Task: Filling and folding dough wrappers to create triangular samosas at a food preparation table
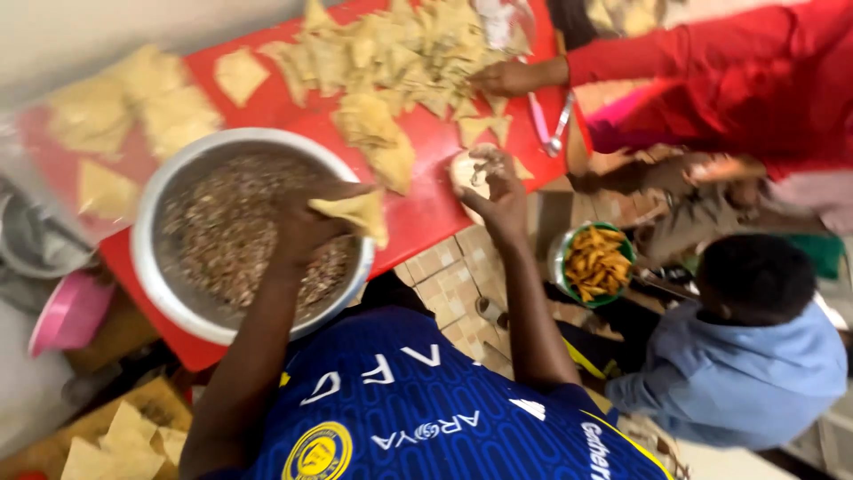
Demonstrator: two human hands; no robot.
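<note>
Pale yellow pastry on a bright red table

Cream-yellow pastry sheets [391, 53] cover the red table [426, 204] at upper centre; a silver bowl [155, 267] at left holds speckled brown filling [222, 231]. A green bowl [562, 258] at right carries golden-orange fried pieces [597, 262]. Pink dish [67, 311], far left; red sleeve [711, 62], upper right.

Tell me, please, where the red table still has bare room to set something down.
Bare red table shows between the metal bowl and the right hand, and a strip behind the bowl. The far end is crowded with pastry sheets; the left hand holds a folded pastry.
</note>
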